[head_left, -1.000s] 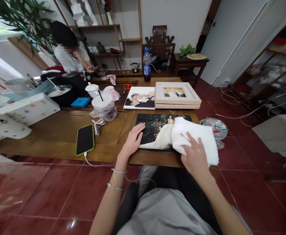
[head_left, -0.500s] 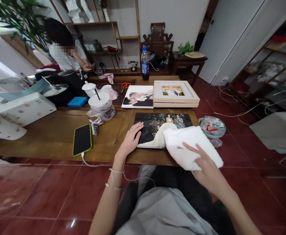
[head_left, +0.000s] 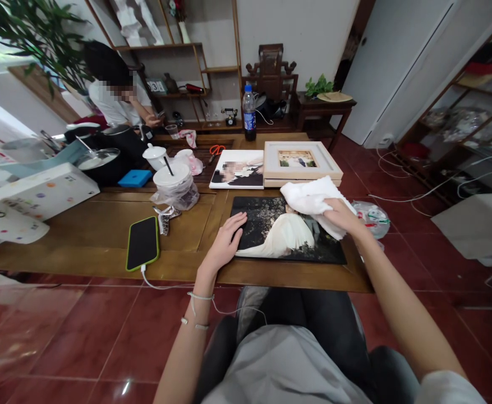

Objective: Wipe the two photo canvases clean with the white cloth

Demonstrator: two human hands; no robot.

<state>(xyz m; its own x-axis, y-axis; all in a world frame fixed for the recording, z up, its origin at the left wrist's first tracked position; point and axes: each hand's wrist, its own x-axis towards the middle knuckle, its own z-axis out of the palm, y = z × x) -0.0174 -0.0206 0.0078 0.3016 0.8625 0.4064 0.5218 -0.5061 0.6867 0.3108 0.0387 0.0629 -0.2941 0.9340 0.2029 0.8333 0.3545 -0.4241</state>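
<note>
A dark photo print (head_left: 271, 235) of a couple lies flat at the near edge of the low wooden table (head_left: 102, 235). My left hand (head_left: 224, 241) rests on its left edge, fingers spread flat. My right hand (head_left: 341, 216) is closed on a white cloth (head_left: 311, 199) and presses it onto the print's upper right corner. Behind the print lie a second photo print (head_left: 239, 168) and a light wooden picture frame (head_left: 300, 163).
A phone in a green case (head_left: 142, 242) with a cable lies to the left, beside a metal clip (head_left: 165, 216), a bagged white cup (head_left: 174, 182) and a blue box (head_left: 134, 178). A cola bottle (head_left: 249, 118) stands at the back. Another person (head_left: 115, 92) sits far left.
My right hand carried the white cloth from the print's lower right, near the table edge, up to its upper right corner. My left hand stayed on the print's left edge.
</note>
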